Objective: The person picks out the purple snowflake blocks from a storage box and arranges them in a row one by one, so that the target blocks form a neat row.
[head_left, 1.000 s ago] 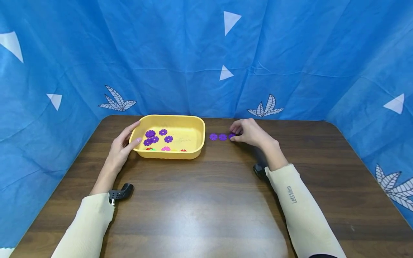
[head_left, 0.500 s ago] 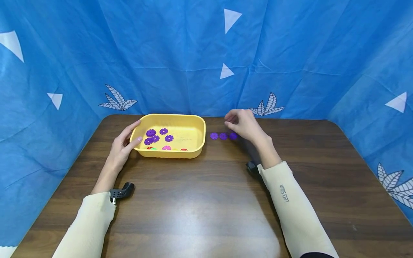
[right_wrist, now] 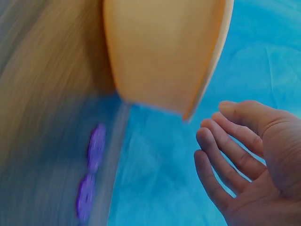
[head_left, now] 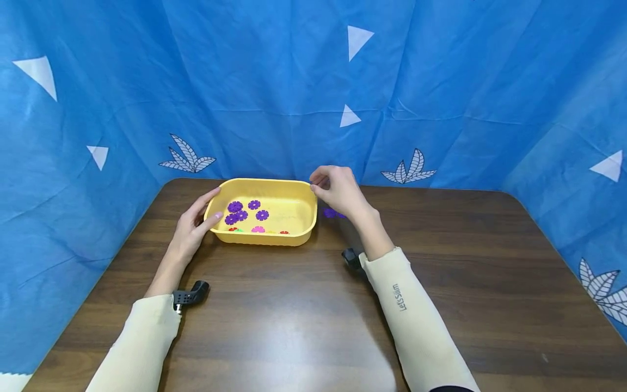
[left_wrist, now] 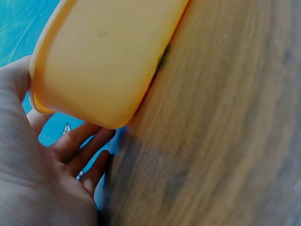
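A yellow plastic basket (head_left: 289, 209) stands near the table's back edge. My left hand (head_left: 191, 228) holds its left end, thumb over the rim and fingers along the outside, as the left wrist view also shows. Inside lie several purple snowflake discs (head_left: 235, 207), with a pink disc (head_left: 258, 229) and bits of red and green at the front wall. My right hand (head_left: 340, 190) hovers by the basket's right rim, fingers loosely bent with nothing between them. Below it, purple snowflake discs (head_left: 330, 213) lie in a row on the table, partly hidden by the hand; two (right_wrist: 96, 148) show in the right wrist view.
The brown wooden table (head_left: 274, 305) reaches back to a blue cloth (head_left: 294, 71) with white triangles and leaf prints, which hangs close behind the basket and along both sides. Black wrist cameras (head_left: 192, 294) sit below both hands.
My right hand has let go of the third purple disc in the row, lifted and moved left to the basket's right rim. My left hand stays on the basket. The head view has shifted slightly.
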